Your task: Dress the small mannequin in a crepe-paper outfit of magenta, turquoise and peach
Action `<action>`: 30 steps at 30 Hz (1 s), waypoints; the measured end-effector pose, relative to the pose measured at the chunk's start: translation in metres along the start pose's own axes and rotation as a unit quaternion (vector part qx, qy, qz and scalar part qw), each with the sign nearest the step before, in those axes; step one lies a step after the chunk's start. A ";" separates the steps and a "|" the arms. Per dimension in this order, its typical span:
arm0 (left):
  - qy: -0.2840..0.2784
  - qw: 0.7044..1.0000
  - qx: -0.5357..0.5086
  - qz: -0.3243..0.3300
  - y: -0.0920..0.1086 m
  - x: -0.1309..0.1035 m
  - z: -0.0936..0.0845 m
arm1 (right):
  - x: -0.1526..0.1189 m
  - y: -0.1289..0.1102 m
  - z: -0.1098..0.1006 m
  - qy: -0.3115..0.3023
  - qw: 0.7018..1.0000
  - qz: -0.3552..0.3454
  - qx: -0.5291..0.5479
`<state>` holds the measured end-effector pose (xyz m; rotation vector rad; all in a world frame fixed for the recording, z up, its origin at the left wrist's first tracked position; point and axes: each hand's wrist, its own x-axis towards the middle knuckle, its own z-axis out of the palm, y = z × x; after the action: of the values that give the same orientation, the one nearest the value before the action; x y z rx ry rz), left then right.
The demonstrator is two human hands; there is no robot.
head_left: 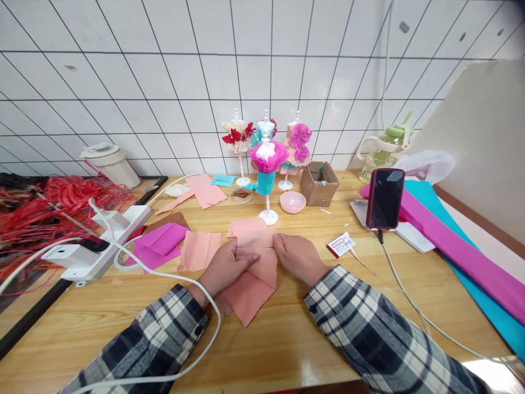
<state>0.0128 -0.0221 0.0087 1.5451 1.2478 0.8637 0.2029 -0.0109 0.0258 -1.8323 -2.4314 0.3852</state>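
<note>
My left hand (229,265) is closed on a sheet of salmon-pink crepe paper (254,293), its thumb lying across the top. The paper hangs in folds above the wooden table, one corner pointing toward me. At the sheet's right edge, my right hand (301,257) pinches a thin needle (269,247) that points left across the paper. Just beyond the hands stands a small white dress stand (267,202) wearing a turquoise wrap (266,182) and a magenta ruffle (268,157). A lighter peach piece of crepe paper (199,250) lies left of my left hand.
Several dressed stands (240,143) line the tiled wall. A pink bowl (292,202) and cardboard box (320,185) sit right of centre. A phone (385,198) stands upright, its cable trailing. A white cable crosses my left forearm from the power strip (118,235). Long paper rolls (459,241) lie right.
</note>
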 end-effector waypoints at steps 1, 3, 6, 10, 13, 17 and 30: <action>-0.002 1.000 0.000 0.001 -0.001 0.000 0.000 | 0.000 -0.001 0.000 -0.002 1.000 0.003 -0.001; -0.007 1.000 0.004 0.007 -0.003 0.001 0.000 | 0.000 -0.002 -0.001 -0.004 1.000 0.007 -0.006; -0.012 1.000 0.004 0.010 -0.005 0.002 -0.001 | 0.001 -0.002 -0.002 0.002 1.000 0.008 -0.016; -0.018 1.000 -0.002 0.007 -0.006 0.001 -0.001 | 0.001 -0.001 -0.004 0.014 0.999 0.018 -0.023; -0.007 1.000 -0.001 0.009 -0.004 0.000 -0.001 | 0.000 0.000 -0.004 0.021 1.000 0.013 -0.018; 0.034 0.999 0.019 0.005 -0.001 -0.001 -0.001 | -0.001 -0.001 -0.005 0.019 1.000 0.009 -0.013; 0.034 0.997 0.069 0.019 0.003 -0.003 0.002 | -0.001 -0.006 0.001 0.010 1.000 0.002 -0.017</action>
<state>0.0146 -0.0257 0.0112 1.6653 1.3562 0.8755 0.1971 -0.0142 0.0262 -1.8440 -2.4372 0.3273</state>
